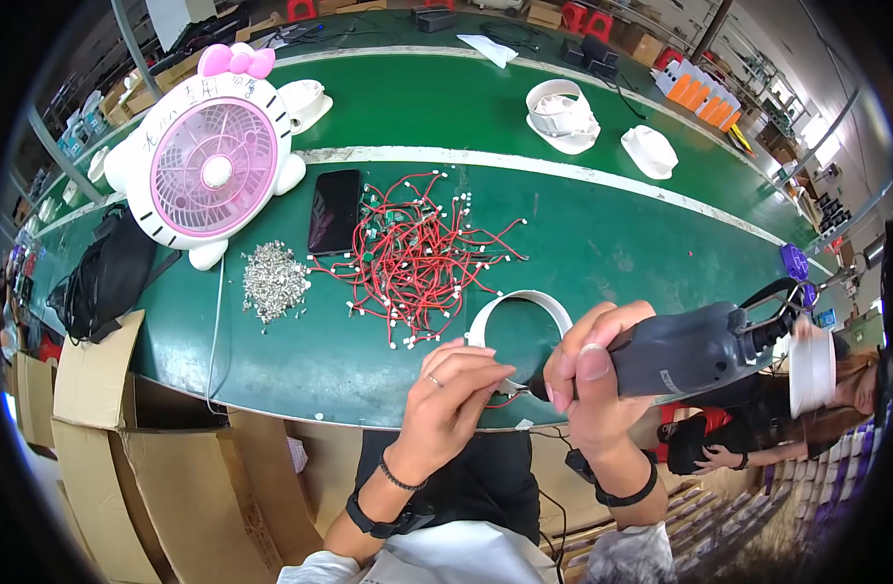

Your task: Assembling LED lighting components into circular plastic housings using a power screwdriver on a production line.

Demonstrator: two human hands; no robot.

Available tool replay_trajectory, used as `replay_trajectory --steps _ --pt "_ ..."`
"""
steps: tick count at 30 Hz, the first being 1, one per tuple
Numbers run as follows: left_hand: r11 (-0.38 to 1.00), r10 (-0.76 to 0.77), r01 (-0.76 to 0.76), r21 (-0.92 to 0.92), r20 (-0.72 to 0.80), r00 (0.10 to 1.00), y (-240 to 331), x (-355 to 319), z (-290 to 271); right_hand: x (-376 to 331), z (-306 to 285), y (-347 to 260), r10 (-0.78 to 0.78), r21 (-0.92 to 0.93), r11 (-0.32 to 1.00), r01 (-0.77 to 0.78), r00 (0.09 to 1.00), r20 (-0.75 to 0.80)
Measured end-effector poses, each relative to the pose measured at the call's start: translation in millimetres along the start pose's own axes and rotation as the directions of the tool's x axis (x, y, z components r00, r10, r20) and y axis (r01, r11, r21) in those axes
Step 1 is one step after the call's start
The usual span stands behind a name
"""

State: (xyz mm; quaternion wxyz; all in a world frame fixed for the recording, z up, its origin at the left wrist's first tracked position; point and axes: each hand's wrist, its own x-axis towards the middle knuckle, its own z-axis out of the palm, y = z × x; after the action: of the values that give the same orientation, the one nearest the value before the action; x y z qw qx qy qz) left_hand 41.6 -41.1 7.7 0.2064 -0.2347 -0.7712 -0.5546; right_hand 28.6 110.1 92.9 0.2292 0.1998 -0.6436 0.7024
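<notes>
My right hand (597,375) is wrapped around a dark grey electric screwdriver (675,352), held nearly level with its tip pointing left. At the tip, my left hand (453,394) is closed in a pinch on the near left side of a white plastic ring (539,297). The ring is an open band at the table's front edge. A short red wire (505,401) shows just under the left fingertips. What small part lies between the fingertips and the screwdriver's bit is hidden.
Beyond my hands lie a tangle of red wires (417,263), a pile of small screws (274,280) and a black phone (334,211). A pink-and-white fan (218,173) stands left. White housings (563,127) sit farther back. Cardboard boxes (193,487) stand lower left; another person's hand (721,458) is at right.
</notes>
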Motion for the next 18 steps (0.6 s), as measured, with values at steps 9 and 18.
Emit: replay_trajectory --steps 9,18 --pt "0.997 -0.07 0.067 0.038 0.071 0.995 3 -18 13 1 -7 -5 0.023 0.08 0.996 -0.034 0.992 0.125" --pt "0.996 -0.086 0.089 -0.025 0.095 0.992 1 -18 13 5 -13 -7 0.034 0.113 0.992 -0.06 0.975 0.221"
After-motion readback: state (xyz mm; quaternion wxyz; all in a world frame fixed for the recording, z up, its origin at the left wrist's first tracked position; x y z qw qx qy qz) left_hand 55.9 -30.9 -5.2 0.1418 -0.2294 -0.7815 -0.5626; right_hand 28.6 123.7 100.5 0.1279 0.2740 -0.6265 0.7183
